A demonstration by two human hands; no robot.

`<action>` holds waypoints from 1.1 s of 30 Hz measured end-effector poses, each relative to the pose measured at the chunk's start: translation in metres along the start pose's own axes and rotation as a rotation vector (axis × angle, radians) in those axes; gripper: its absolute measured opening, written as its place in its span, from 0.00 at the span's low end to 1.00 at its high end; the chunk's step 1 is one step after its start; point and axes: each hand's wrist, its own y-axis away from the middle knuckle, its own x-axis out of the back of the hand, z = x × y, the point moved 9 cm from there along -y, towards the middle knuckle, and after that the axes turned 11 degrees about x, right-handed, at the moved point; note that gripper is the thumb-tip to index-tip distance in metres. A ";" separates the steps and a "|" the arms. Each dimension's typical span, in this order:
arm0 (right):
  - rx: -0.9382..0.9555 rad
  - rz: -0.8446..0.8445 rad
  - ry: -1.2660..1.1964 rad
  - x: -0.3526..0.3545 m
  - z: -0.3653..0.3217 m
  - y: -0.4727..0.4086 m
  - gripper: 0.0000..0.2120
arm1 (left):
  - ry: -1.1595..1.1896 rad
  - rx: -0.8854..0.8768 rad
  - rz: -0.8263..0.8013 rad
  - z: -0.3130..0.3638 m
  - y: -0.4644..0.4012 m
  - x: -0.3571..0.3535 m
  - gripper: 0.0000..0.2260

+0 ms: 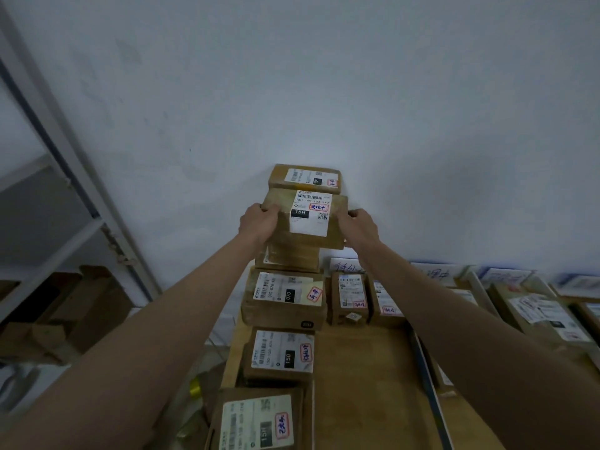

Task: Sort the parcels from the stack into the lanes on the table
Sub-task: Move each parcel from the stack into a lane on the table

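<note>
A brown cardboard parcel with a white "15H" label is held against the wall at the top of the stack. My left hand grips its left side and my right hand grips its right side. Behind it and a little higher sits another labelled parcel. Below lies the rest of the stack. Down the wooden table's left side run more labelled parcels: "070", "150" and another "15H".
Two small parcels stand in a lane by the wall under handwritten signs. More parcels fill lanes to the right. A blue divider strip runs along the table. A metal shelf with boxes stands at left.
</note>
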 end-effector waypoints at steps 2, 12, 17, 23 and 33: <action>-0.002 -0.046 -0.045 0.011 -0.004 0.013 0.29 | 0.027 -0.043 -0.015 0.006 0.015 0.005 0.19; -0.107 -0.548 -0.056 0.059 0.011 0.122 0.28 | -0.103 -0.173 -0.175 0.016 0.087 -0.007 0.19; -0.172 -0.489 -0.118 0.098 0.027 0.159 0.21 | -0.143 -0.195 -0.280 -0.001 0.126 -0.049 0.14; -0.263 -0.284 -0.090 0.164 0.071 0.194 0.15 | -0.331 -0.334 -0.271 -0.003 0.176 -0.108 0.20; -0.429 0.118 -0.059 0.272 0.168 0.250 0.17 | -0.931 -0.648 -0.183 -0.044 0.243 -0.226 0.24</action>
